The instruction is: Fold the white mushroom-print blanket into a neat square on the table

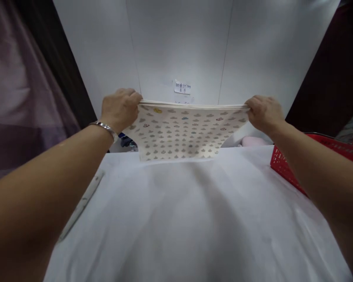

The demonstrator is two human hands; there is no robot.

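A tall, pale grey panelled wall (pixel 176 43) stands behind a broad bench (pixel 170 235) spread with a smooth white covering, with a draped mauve curtain (pixel 17 78) off to the left. At the bench's right side sits a red plastic basket (pixel 285 164) with slotted walls, partly hidden by the right forearm. Above the bench's far part hangs a cream fabric cloth (pixel 179 133) printed with small, mostly grey cloud-like motifs, its layered upper edge drawn nearly straight. It falls downward from the fingers, its long axis running crosswise between the left hand (pixel 120 107) and the right hand (pixel 264 113); each pinches one upper corner, so neither is clearly nearer. Whether its lower edge touches the bench, I cannot tell. A narrow, pale patterned fabric piece (pixel 84 203) lies beside the left forearm. Smallest are a white paper note (pixel 182 87) and a silvery metal bracelet (pixel 106 127).
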